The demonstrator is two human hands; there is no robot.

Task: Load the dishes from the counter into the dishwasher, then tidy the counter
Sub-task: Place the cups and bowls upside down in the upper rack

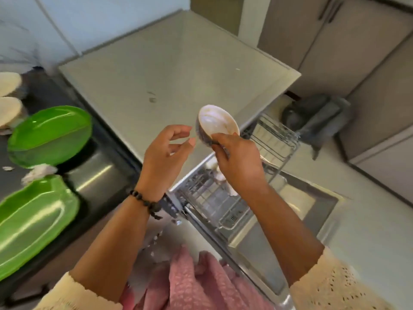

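Note:
My right hand point(240, 163) grips a small bowl point(215, 123), white inside and dark outside, tilted on its side above the counter edge. My left hand point(165, 153) hovers just left of the bowl with relaxed, half-curled fingers and holds nothing. Below both hands the dishwasher point(288, 222) stands open, with its wire rack point(272, 142) pulled out and a few pale dishes in it. Two green plastic plates point(51, 135) point(33, 222) lie on the dark counter at the left. Two pale round dishes point(9, 110) sit at the far left edge.
A grey countertop point(178, 70) stretches behind the hands. A crumpled white tissue point(39, 172) lies between the green plates. A grey cloth point(317, 119) is heaped on the floor near beige cabinets point(357, 41). The stainless sink point(98, 173) is beside the plates.

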